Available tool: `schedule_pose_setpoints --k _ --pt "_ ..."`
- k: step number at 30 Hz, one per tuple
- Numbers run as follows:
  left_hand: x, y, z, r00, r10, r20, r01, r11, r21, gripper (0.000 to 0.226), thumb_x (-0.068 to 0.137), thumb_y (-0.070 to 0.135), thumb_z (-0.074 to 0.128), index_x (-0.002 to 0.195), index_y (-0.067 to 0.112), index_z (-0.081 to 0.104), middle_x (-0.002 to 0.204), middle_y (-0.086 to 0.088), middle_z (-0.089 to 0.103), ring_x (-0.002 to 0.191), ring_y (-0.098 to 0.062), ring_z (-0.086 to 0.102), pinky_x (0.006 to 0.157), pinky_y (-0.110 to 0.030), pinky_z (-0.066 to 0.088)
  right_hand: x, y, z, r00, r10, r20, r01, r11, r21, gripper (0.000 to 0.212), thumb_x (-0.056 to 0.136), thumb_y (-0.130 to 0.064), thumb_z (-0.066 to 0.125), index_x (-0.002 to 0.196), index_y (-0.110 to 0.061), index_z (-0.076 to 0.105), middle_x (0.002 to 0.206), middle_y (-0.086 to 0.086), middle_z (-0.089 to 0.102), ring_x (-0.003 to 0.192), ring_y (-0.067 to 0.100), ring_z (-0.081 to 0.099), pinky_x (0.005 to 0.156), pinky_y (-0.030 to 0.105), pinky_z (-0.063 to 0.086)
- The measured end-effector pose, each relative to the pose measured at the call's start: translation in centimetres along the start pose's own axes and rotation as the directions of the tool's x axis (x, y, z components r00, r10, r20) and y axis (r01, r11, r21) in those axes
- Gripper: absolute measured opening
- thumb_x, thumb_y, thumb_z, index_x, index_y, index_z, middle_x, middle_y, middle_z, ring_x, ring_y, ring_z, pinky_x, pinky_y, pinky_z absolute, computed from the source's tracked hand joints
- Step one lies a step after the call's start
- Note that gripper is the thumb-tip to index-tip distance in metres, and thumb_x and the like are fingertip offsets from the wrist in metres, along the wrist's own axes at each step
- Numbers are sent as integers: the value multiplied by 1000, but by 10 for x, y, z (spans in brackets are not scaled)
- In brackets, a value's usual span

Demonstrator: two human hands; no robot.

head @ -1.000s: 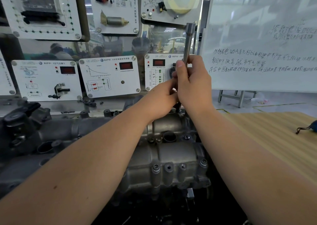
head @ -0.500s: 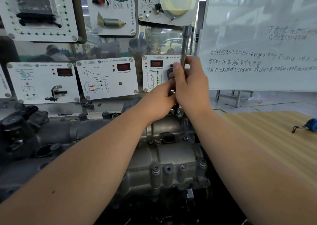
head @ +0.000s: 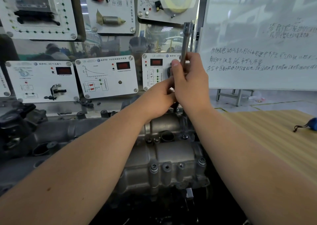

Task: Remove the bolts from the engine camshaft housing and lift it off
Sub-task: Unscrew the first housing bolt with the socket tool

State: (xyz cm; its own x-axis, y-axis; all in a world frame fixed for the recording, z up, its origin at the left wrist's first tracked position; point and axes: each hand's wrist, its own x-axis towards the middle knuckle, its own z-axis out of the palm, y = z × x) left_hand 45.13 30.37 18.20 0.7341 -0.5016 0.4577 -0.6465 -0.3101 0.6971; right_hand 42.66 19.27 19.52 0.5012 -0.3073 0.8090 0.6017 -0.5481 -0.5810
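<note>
You're mid-job — your right hand (head: 192, 84) grips the wrench (head: 186, 41) at 12 o'clock, your left hand (head: 159, 97) curls round its lower end, bolts (head: 153, 167) at 6 o'clock remain, and the housing (head: 164, 157) sits unlifted.

White sensor display panels (head: 106, 77) on a wall, handwritten whiteboard (head: 260, 35) right, wooden tabletop (head: 274, 132), grey floor (head: 274, 97)

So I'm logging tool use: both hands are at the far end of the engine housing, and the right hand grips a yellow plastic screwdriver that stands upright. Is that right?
Not quite. The head view shows the right hand gripping a bare metal socket wrench, not a yellow plastic screwdriver. It does stand upright, and the left hand is beside it at the far end of the engine housing.
</note>
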Motion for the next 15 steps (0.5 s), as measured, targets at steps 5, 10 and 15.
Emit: schedule_pose_setpoints --k 5,10,15 --pt "0 1 1 999 -38 31 38 999 0 41 91 37 48 129 33 61 111 1 74 106 -24 69 101 -51 52 0 -1 0 1000 18 -9 -18 1000 -7 25 104 -32 45 85 -18 52 82 -1 67 76 16 64 66 33 49" --pt "-1 3 -1 1000 -15 21 14 999 45 32 94 32 47 122 33 62 107 -2 74 101 -27 70 97 -54 53 2 0 2 999 34 24 -33 999 -40 30 107 -35 41 90 -17 58 82 -5 68 78 10 64 67 28 47" --pt "0 2 -1 1000 2 -8 -2 999 41 31 94 21 50 114 42 60 100 -1 75 95 -27 71 91 -56 56 2 1 1 999 31 17 -30 999 -23 15 102 -35 54 112 -24 55 87 -7 71 83 4 66 66 10 45"
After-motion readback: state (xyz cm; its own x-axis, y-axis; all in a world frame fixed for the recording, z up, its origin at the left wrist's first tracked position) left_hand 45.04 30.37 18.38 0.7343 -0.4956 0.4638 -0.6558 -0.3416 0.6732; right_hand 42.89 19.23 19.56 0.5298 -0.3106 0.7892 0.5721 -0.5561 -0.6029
